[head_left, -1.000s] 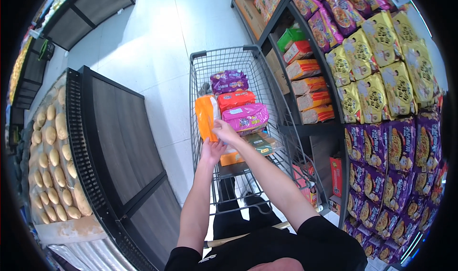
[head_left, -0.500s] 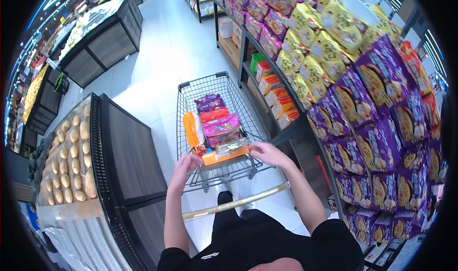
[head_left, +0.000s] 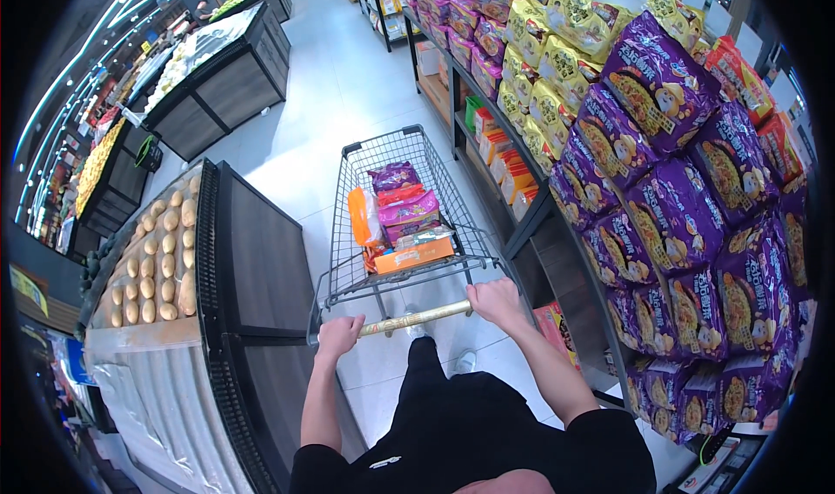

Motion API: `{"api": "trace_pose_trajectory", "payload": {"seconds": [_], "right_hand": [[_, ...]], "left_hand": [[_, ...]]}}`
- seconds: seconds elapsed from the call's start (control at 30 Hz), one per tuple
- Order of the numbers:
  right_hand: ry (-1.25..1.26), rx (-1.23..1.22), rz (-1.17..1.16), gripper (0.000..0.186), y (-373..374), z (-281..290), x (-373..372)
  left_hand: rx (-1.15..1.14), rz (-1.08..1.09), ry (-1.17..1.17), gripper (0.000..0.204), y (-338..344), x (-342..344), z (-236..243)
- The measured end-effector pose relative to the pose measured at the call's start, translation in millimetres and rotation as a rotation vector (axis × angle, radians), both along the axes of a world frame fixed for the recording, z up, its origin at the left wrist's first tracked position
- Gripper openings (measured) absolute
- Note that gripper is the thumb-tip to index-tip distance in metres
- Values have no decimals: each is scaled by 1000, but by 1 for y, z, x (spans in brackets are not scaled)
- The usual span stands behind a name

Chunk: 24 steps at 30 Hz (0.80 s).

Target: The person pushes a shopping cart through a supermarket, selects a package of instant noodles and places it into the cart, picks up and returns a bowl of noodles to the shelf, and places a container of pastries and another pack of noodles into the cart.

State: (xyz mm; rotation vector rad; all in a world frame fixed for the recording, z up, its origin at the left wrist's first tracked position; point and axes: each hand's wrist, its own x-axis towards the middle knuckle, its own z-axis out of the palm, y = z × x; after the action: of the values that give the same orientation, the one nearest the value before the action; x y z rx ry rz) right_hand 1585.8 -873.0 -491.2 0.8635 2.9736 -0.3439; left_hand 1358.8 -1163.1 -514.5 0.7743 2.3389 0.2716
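My left hand [head_left: 339,336] is closed round the left end of the pale yellow handle bar [head_left: 409,319] of a shopping cart. Toward the bar's right end, my right hand [head_left: 495,302] grips it too. Ahead of the bar is the grey wire basket [head_left: 344,207] of the shopping cart. Inside it lie an orange box [head_left: 416,256] nearest me, pink and purple packets [head_left: 409,209], a dark purple bag [head_left: 393,176] at the far end, and an orange-and-white pack [head_left: 362,216] along the left side. A clear package rests partly over the orange box.
A dark stand of potatoes [head_left: 165,259] borders the cart on the left. Stacked purple noodle packs [head_left: 678,207] and yellow packs [head_left: 548,59] rise on a shelf to the right. Pale floor [head_left: 322,68] runs ahead between more produce stands [head_left: 200,85] and shelving.
Both hands have come back from beside the orange box in the basket to the handle bar and closed on it. The cart now appears farther ahead of the potato stand.
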Motion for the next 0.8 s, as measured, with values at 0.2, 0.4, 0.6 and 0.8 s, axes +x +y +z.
{"api": "trace_pose_trajectory", "payload": {"seconds": [0.2, 0.4, 0.6, 0.8], "right_hand": [[53, 39, -15, 46, 5, -1, -8], [-30, 2, -53, 43, 27, -2, -31], [-112, -27, -42, 45, 46, 3, -72], [-245, -104, -75, 44, 69, 3, -117]], "left_hand": [[25, -73, 178, 62, 5, -3, -7], [106, -29, 305, 58, 18, -9, -14], [137, 33, 415, 55, 32, -36, -26], [141, 81, 449, 52, 53, -76, -39]]}}
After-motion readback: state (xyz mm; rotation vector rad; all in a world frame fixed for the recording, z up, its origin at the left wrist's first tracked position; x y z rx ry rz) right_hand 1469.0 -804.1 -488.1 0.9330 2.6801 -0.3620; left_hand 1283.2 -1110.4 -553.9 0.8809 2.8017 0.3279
